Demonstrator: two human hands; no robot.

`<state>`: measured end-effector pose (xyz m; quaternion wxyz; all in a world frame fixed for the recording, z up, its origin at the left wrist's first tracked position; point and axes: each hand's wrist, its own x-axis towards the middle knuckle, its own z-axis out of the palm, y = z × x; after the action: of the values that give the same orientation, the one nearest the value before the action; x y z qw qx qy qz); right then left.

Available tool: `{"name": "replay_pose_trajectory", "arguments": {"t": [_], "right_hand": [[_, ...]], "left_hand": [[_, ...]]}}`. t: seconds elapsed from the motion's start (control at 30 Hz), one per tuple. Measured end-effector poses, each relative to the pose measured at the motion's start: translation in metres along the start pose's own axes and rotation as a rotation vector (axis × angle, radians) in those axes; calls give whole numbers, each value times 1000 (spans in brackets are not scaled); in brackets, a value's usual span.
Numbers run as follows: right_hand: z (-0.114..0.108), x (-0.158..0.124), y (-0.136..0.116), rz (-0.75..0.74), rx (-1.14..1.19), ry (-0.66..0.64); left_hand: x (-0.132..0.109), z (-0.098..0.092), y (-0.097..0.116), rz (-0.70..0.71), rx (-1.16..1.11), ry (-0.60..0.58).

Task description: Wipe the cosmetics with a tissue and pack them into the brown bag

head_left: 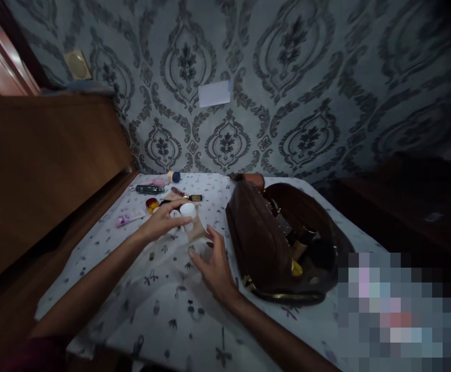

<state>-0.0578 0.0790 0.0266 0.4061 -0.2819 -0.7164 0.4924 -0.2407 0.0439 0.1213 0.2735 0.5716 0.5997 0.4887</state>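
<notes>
My left hand is closed around a beige tube with a wide white cap, held above the patterned cloth with the cap uppermost. Just right of the tube's lower end, my right hand has its fingers apart and holds nothing. A round white piece beside the cap is too small to make out. Beyond my left hand lie a red and yellow jar, a pink and white tube and a black and gold cosmetic tube.
An open brown handbag with various items inside stands to the right. Toward the wall lie a dark green bottle and a cream container with a navy cap. A wooden panel rises along the left. The lower right corner is pixelated.
</notes>
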Motion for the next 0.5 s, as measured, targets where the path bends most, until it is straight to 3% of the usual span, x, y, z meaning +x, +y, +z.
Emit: {"name": "replay_pose_trajectory", "arguments": {"t": [0.1,0.2,0.3,0.5], "right_hand": [[4,-2,-7,-12,-45,-70],[8,-7,-5,63,-6,-190],[6,-12,-2,93,16,-252],[-5,-13,-10,55,-196,-365]], "left_hand": [[-30,18,-2,-117,-158,33],[-44,26,-4,-143,-169,0],[-52,20,-2,-77,-75,-51],[-66,2,-4,15,73,-134]]}}
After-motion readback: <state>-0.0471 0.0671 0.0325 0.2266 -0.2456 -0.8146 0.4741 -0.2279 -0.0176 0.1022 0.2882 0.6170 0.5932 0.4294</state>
